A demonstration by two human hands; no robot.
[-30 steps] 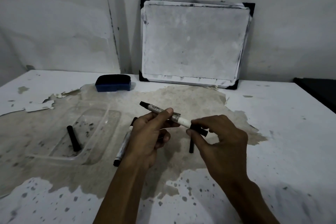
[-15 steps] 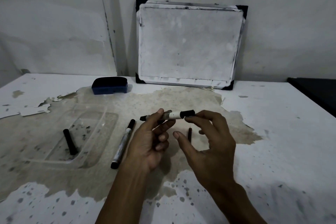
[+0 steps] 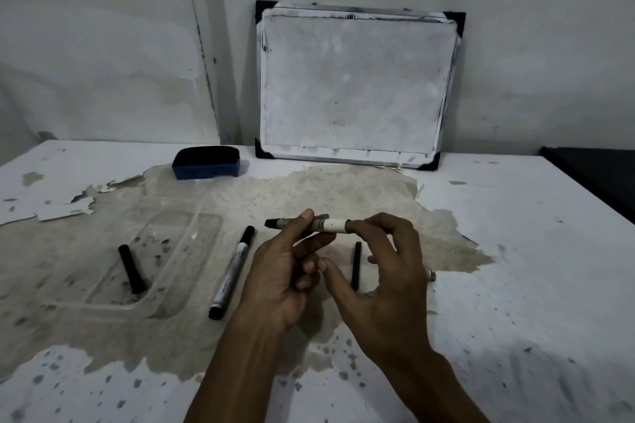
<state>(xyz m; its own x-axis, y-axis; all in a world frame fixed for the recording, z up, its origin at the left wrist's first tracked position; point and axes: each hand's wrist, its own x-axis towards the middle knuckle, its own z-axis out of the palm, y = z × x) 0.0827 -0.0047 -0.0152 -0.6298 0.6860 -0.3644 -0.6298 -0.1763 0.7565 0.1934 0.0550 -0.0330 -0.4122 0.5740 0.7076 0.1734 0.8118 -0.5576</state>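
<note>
A white marker (image 3: 326,225) with a black tip end lies level above the table, held between both hands. My left hand (image 3: 285,271) pinches its left part with thumb and fingers. My right hand (image 3: 385,271) grips its right end, which the fingers hide. A second marker (image 3: 233,271) lies on the table left of my left hand. A thin black stick (image 3: 356,264) lies between my hands on the table. A black cap-like piece (image 3: 131,268) sits in a clear plastic tray (image 3: 178,306).
A smudged whiteboard (image 3: 354,86) leans on the wall at the back. A blue eraser (image 3: 206,166) sits left of it. The white table (image 3: 515,251) has a large peeled brown patch. A dark object (image 3: 598,168) is at the far right edge.
The marker went from tilted to level and rose slightly. My right fingers have closed over its right end, covering the black end that showed before.
</note>
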